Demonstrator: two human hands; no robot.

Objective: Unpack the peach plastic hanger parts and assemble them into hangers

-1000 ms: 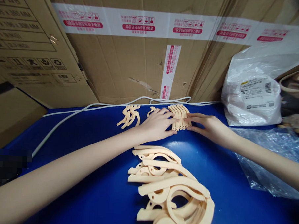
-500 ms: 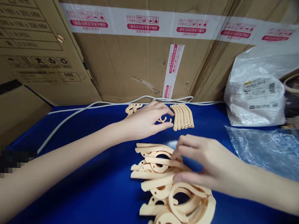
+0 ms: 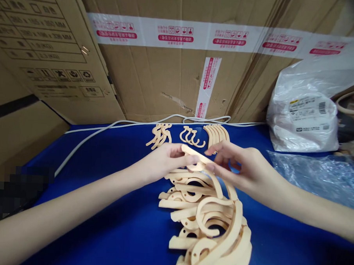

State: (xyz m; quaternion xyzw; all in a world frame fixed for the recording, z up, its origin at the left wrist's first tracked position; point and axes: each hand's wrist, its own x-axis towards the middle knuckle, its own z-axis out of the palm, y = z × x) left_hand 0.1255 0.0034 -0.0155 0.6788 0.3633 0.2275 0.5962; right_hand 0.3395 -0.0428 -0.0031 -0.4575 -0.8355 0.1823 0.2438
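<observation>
A beige folding hanger [image 3: 203, 159] is raised over the near pile, its straight arm slanting down to the right. My left hand [image 3: 171, 161] pinches its left end between thumb and fingers. At the other end, my right hand [image 3: 241, 166] has its thumb against the hanger and its fingers curled around it; the exact contact is partly hidden. Below lies an overlapping pile of beige folding hangers [image 3: 213, 251] with curved hooks. Behind my hands are three groups of loose parts: short curved pieces [image 3: 161, 135], hooks [image 3: 191, 137] and a row of hanger arms [image 3: 216, 133].
A blue surface [image 3: 117, 223] lies under everything. Cardboard boxes [image 3: 155, 80] wall off the back and left, with a white cable [image 3: 107, 125] along their base. At right are a white plastic bag [image 3: 303, 118] and a clear plastic sheet [image 3: 310, 177].
My left hand has come back from the loose parts towards me and now grips a hanger. My right hand has risen from the pile to meet it. The loose hooks are uncovered.
</observation>
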